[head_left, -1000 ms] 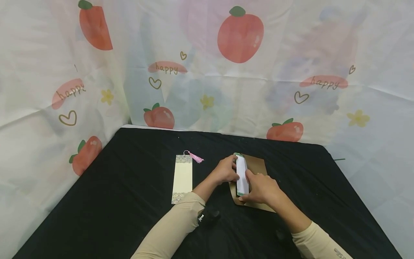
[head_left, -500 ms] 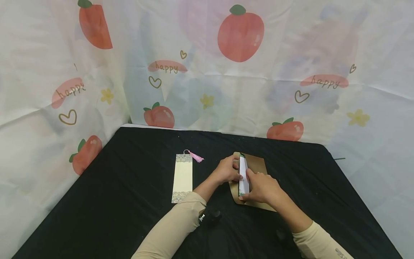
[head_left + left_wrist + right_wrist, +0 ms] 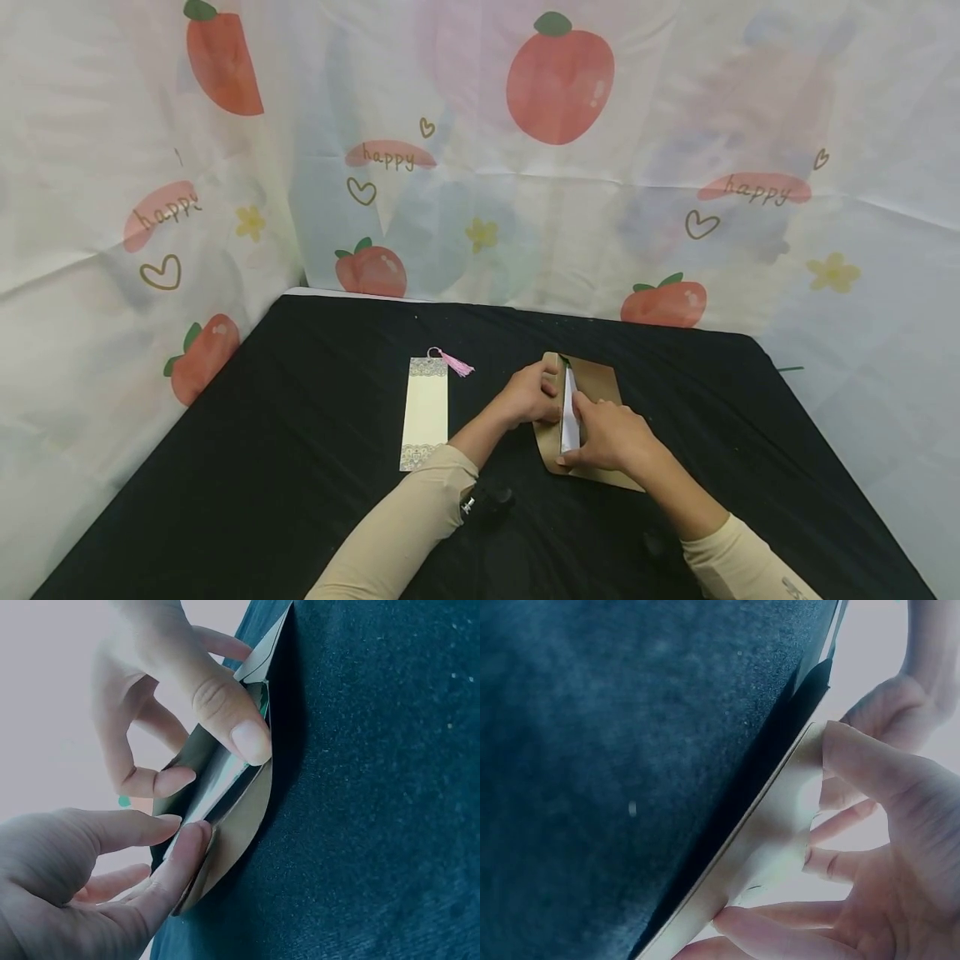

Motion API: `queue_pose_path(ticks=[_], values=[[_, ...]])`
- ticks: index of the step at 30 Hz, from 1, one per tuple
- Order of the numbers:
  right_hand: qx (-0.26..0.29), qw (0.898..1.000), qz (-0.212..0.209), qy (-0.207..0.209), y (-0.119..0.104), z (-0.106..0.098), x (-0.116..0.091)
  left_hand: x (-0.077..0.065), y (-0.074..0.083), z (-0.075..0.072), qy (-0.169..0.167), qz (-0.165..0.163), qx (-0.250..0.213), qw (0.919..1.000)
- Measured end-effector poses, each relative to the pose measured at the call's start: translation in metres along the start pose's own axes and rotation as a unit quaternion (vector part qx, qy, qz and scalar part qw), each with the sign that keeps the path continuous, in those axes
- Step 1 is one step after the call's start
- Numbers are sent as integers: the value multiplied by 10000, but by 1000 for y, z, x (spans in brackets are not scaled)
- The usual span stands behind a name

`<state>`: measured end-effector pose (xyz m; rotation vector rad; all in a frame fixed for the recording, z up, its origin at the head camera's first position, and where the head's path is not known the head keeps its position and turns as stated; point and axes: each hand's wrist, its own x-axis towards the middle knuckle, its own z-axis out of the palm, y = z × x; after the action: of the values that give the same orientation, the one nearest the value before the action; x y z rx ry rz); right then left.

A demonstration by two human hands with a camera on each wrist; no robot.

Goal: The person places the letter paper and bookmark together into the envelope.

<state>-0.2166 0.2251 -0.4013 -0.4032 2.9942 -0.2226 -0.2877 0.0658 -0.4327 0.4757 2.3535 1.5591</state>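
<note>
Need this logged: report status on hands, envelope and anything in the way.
Left hand, right hand: both gripping brown envelope. White insert showing in its opening. Bookmark apart, leftward; no obstruction seen.

At the right hand (image 3: 611, 435), smooth paper envelope (image 3: 600, 379); left of the left hand (image 3: 528, 395), apparently matt card bookmark (image 3: 425, 408); beneath both, rough cloth (image 3: 300, 417).

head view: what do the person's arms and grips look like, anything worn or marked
A beige fabric left sleeve and matching right sleeve end short of the wrists. The right one bears a small grey mark, too blurred to read. The left grip and right grip are bare, ungloved human hands.
</note>
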Motion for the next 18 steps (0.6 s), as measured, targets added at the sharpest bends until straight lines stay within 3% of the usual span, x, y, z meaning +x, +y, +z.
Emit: queue_pose_path(ticks=[18], values=[[98,9998,101,-169,-1,-1,3,-10,-1,-25,-30,167,-164,9997]])
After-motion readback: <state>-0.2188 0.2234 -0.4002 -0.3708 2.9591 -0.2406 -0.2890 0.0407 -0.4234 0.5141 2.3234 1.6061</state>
